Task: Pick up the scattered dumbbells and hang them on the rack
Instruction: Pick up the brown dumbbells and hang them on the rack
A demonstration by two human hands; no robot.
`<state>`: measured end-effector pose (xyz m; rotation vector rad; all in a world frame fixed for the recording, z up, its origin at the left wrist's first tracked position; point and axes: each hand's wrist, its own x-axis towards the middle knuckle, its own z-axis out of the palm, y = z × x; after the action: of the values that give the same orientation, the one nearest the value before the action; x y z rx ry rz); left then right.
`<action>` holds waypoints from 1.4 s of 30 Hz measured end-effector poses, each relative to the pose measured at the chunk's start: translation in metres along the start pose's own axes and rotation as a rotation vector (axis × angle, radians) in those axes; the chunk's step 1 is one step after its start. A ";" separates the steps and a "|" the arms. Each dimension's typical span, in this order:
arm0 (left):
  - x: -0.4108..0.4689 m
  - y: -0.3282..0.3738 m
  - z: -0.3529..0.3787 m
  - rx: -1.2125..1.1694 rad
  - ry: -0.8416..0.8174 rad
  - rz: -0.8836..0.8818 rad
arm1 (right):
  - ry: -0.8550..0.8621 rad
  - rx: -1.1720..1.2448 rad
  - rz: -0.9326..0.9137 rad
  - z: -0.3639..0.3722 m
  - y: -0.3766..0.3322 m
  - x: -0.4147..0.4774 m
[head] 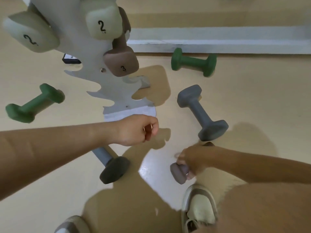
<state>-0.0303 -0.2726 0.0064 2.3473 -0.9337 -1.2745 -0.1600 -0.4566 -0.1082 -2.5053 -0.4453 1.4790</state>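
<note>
Floor [252,106], smooth and pale beige, lies open on the right side as far as a white ledge [218,39] that runs along the far edge. Nearer in, the room is tighter: the rack [116,95], a flat white sheet cut with wavy notched edges, stands in the middle, and dumbbells lie round its foot. A green dumbbell [33,103] lies well to its left. A second green dumbbell [193,62] lies just beside the ledge, a grey dumbbell [202,113] right of the rack's base, and a second grey dumbbell [111,165] partly hidden under the left forearm. All have matt coats, round handles and blocky heads with soft corners. The right hand [193,162] is low near a cream shoe [198,209], its fingers wrapped round the handle of a mauve dumbbell [178,173]; only one head of it shows. The left hand [138,130] hangs over the rack's base, fingers curled into a fist with nothing seen in it. On the rack hang a cream dumbbell [102,22] and a second cream dumbbell [30,32], each marked "2" in black, and a brown dumbbell [121,63] marked "3"
</note>
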 end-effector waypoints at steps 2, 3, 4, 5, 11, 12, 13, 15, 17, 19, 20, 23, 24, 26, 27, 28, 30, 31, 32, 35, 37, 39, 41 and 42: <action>0.009 0.004 0.013 0.078 -0.047 0.000 | 0.053 0.135 -0.024 -0.008 -0.002 0.003; 0.016 0.005 0.020 0.098 -0.043 -0.015 | 0.108 0.241 -0.030 -0.011 0.000 0.006; 0.026 0.006 0.029 0.060 0.001 -0.049 | 0.160 0.367 -0.028 -0.017 0.002 0.008; 0.034 0.007 0.039 -0.064 0.074 -0.103 | 0.214 0.547 -0.023 -0.021 0.006 0.012; 0.039 0.021 0.067 -1.172 0.542 -0.270 | 0.428 2.214 0.042 -0.044 -0.013 0.026; 0.033 0.022 0.072 -1.226 0.485 -0.279 | 0.441 2.394 0.073 -0.048 -0.019 0.026; 0.028 0.023 0.077 -1.296 0.416 -0.293 | 0.457 2.516 0.098 -0.052 -0.025 0.027; 0.021 0.022 0.082 -1.471 0.337 -0.329 | 0.447 2.634 0.115 -0.064 -0.035 0.026; 0.019 0.020 0.080 -1.553 0.361 -0.327 | 0.432 2.694 0.095 -0.072 -0.040 0.023; 0.021 0.018 0.074 -1.436 0.441 -0.323 | 0.438 2.711 0.098 -0.081 -0.040 0.018; 0.021 0.019 0.069 -1.354 0.487 -0.321 | 0.463 2.701 0.110 -0.082 -0.040 0.016; 0.022 0.020 0.058 -1.114 0.511 -0.285 | 0.514 2.598 0.129 -0.079 -0.038 0.017; 0.021 0.021 0.055 -1.051 0.481 -0.277 | 0.521 2.541 0.124 -0.076 -0.038 0.021; 0.022 0.021 0.052 -1.030 0.437 -0.289 | 0.495 2.443 0.117 -0.071 -0.038 0.023; 0.022 0.021 0.052 -1.052 0.426 -0.303 | 0.469 2.418 0.124 -0.069 -0.039 0.020; 0.023 0.020 0.052 -1.075 0.419 -0.321 | 0.463 2.392 0.133 -0.067 -0.039 0.018; 0.024 0.020 0.053 -1.118 0.413 -0.364 | 0.449 2.343 0.117 -0.061 -0.036 0.016; 0.024 0.020 0.055 -1.146 0.408 -0.380 | 0.405 2.307 0.095 -0.059 -0.037 0.012; 0.025 0.020 0.055 -1.158 0.402 -0.384 | 0.359 2.258 0.073 -0.058 -0.038 0.008; 0.032 0.018 0.053 -0.948 0.424 -0.355 | 0.254 2.176 0.024 -0.064 -0.039 -0.006; 0.036 0.017 0.041 -0.663 0.450 -0.308 | 0.204 2.056 0.006 -0.069 -0.037 -0.013; 0.038 0.016 0.023 -0.436 0.401 -0.289 | 0.121 1.947 -0.013 -0.072 -0.036 -0.018; 0.032 0.015 0.011 -0.253 0.279 -0.291 | 0.053 1.896 -0.047 -0.075 -0.042 -0.022; 0.025 0.015 0.005 -0.152 0.233 -0.288 | 0.031 1.864 -0.072 -0.077 -0.047 -0.022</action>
<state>-0.0308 -0.3001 -0.0042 2.5026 -0.4235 -1.0916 -0.1098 -0.4218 -0.0380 -0.9314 0.6248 0.8815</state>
